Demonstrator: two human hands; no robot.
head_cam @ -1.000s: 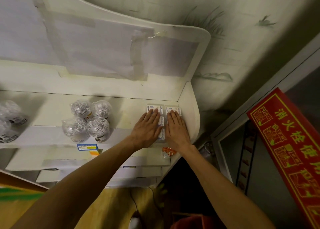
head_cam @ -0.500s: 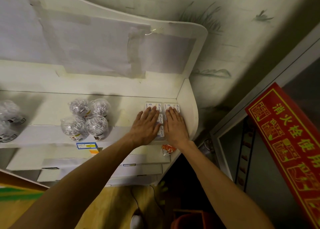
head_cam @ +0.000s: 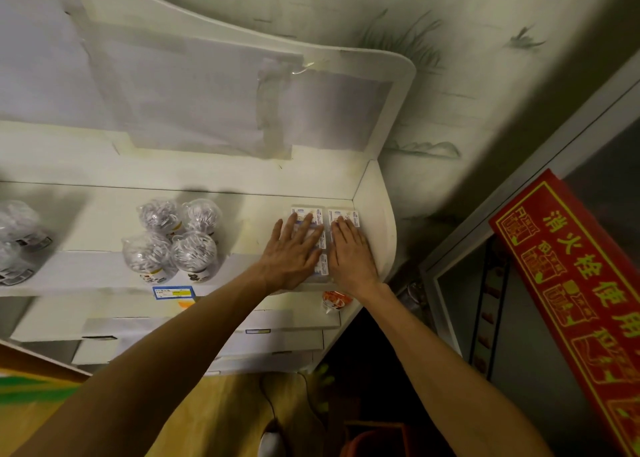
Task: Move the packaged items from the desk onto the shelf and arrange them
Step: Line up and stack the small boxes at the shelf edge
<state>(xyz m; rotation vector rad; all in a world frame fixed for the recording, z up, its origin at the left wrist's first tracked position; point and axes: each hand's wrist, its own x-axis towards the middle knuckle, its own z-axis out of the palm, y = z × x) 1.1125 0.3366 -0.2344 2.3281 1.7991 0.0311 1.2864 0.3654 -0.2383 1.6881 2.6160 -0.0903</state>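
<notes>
Several small white packaged items lie flat in two rows at the right end of the white shelf, against its side wall. My left hand lies flat on the left row with straight fingers. My right hand lies flat on the right row, fingers straight and together. Both hands cover most of the packs; only the far packs and a strip between the hands show.
Several clear round bags of white pieces stand on the shelf to the left, with more bags at the far left. A small orange packet hangs below the shelf edge. A red sign leans at the right. Below is a wooden desk.
Both hands stay flat on the packs in the same place; only the view has shifted slightly.
</notes>
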